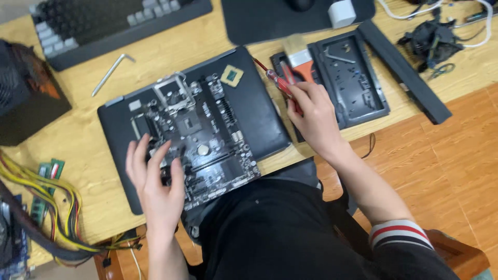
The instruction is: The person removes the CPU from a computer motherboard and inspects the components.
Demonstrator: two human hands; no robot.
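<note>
A black computer motherboard (207, 135) lies on a dark flat mat (264, 119) on the wooden desk. My left hand (155, 181) rests flat on the board's near left corner, fingers spread. My right hand (314, 116) is closed around a red-handled screwdriver (277, 83) just right of the mat. A small square processor chip (232, 75) lies on the mat behind the board. The board's metal socket bracket (174, 91) stands lifted.
A paintbrush with an orange ferrule (300, 57) lies by a black tray (353, 78). A keyboard (104, 23), hex key (111, 72), black box (26, 93), memory sticks (49, 173), yellow cables (46, 207), cooling fan (433, 41) and black bar (404, 70) surround the board.
</note>
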